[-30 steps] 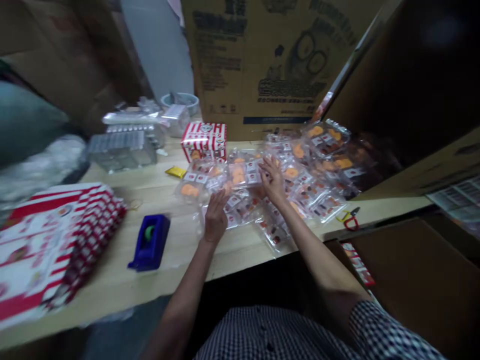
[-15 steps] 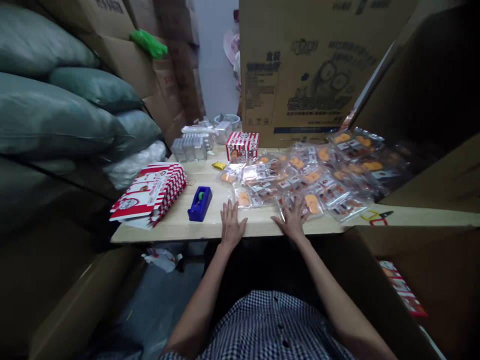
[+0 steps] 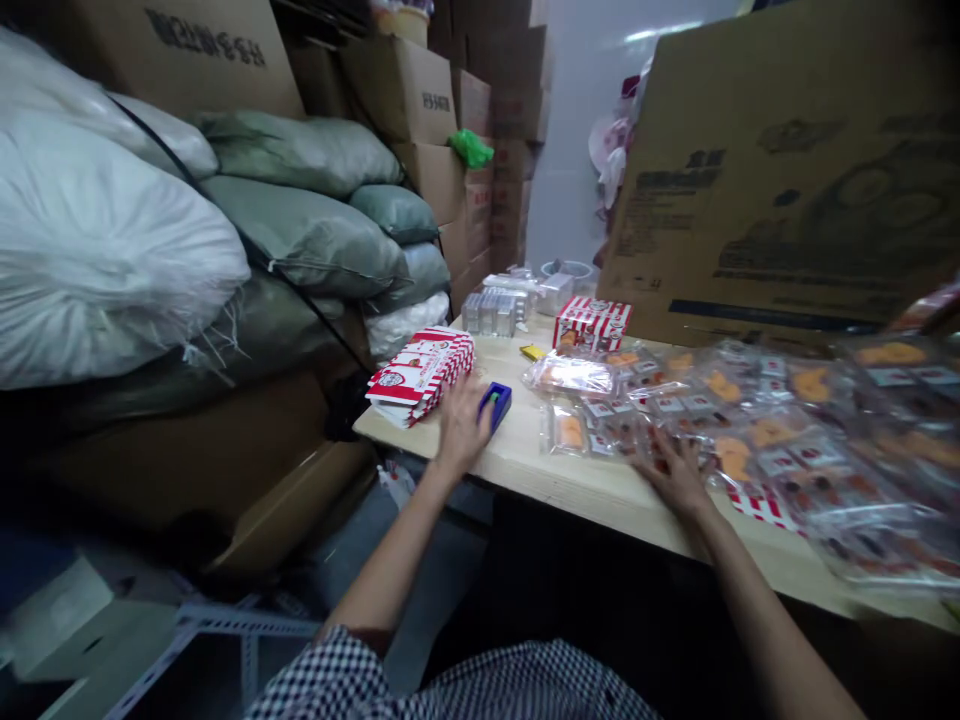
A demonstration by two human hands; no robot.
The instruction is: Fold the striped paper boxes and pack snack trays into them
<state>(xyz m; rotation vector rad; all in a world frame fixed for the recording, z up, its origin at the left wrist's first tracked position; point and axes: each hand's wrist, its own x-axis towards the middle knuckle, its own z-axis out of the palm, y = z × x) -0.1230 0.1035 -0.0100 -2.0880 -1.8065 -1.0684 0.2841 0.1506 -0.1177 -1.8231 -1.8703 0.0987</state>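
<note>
A blue, blocky plastic tape dispenser (image 3: 502, 408) now lies at the shifted left hand (image 3: 461, 428), hold unclear; the right hand (image 3: 681, 478) spreads wide over clear, flat plastic packets (image 3: 776, 432), so work apparently spans both.

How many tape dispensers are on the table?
1: the blue tape dispenser, partly covered by the left hand, near the red-and-white striped cartons. Any beneath the plastic packets might be hidden.

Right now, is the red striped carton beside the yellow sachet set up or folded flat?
Set up: the striped carton has depth, its top and front both showing.
</note>
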